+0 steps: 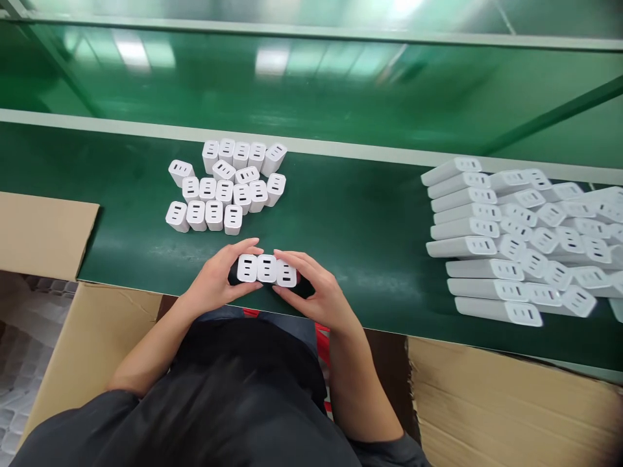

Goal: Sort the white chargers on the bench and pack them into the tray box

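Three white USB chargers (267, 268) stand side by side in a row near the front edge of the green work surface, port faces up. My left hand (217, 275) curls around the left end of this row, thumb on the near side and fingers on the far side. From the right, my right hand (316, 285) closes around the other end in the same way, its fingers partly over the right charger. The ports of all three show; their lower bodies are hidden. Just beyond my left hand, several more chargers (214, 214) stand upright in loose rows.
On the right lies a large cluster of white chargers (516, 250), the left ones leaning. A cardboard sheet (43, 233) covers the surface at the left. Open cardboard boxes (511, 395) stand below the front edge. A pale rail (341, 146) and green panel (311, 91) bound the back.
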Demonstrator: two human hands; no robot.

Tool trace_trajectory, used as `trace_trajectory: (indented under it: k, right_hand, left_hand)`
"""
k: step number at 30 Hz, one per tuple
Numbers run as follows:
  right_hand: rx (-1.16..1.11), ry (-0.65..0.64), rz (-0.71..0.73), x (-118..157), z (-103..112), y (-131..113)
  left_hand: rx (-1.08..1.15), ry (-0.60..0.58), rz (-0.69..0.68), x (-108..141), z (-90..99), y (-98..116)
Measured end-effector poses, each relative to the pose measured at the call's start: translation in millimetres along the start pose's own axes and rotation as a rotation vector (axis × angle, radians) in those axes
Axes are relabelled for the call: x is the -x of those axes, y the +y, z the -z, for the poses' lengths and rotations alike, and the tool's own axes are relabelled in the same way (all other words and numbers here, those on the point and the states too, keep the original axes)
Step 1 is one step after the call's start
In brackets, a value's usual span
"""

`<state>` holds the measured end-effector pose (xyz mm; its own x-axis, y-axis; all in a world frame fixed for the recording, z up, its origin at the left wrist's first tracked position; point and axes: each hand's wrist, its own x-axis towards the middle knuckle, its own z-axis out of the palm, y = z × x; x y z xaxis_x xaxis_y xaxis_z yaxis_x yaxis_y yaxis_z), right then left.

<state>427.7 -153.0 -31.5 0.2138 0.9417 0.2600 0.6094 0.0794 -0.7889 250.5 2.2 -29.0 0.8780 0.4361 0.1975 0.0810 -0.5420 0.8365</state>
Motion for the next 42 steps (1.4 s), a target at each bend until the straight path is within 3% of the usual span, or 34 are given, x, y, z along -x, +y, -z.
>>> trace_trajectory:
  k: [4, 13, 18, 26, 29, 35, 42]
  right_hand:
    - [-0.025, 0.056, -0.011, 4.2, -6.2, 6.7]
    - [-0.08, 0.027, -0.029, 4.8, -4.0, 5.3]
    - [-0.118, -0.011, 0.033, 3.1, 1.9, 1.0]
    - [0.13, 0.226, -0.094, 5.6, -9.0, 2.7]
    - [0.092, 0.182, -0.094, 8.7, -7.9, 1.0]
    - [-0.219, 0.018, 0.015, 13.5, -3.0, 1.2]
    - [-0.021, 0.026, -0.094, 8.5, -7.8, 0.4]
  left_hand:
    - [-0.012, -0.021, -0.009, -0.9, 0.3, 0.1]
    - [-0.085, -0.075, 0.031, -3.4, 1.8, 5.0]
    - [-0.083, -0.072, 0.036, -4.8, 3.4, 6.5]
    - [-0.12, -0.041, -0.01, -3.3, 4.7, 4.8]
    - [-0.136, -0.028, -0.021, -2.9, 4.1, 4.8]
    - [-0.142, -0.026, -0.033, -3.0, 4.2, 5.3]
    - [-0.115, -0.086, -0.029, -4.4, 6.9, 6.1]
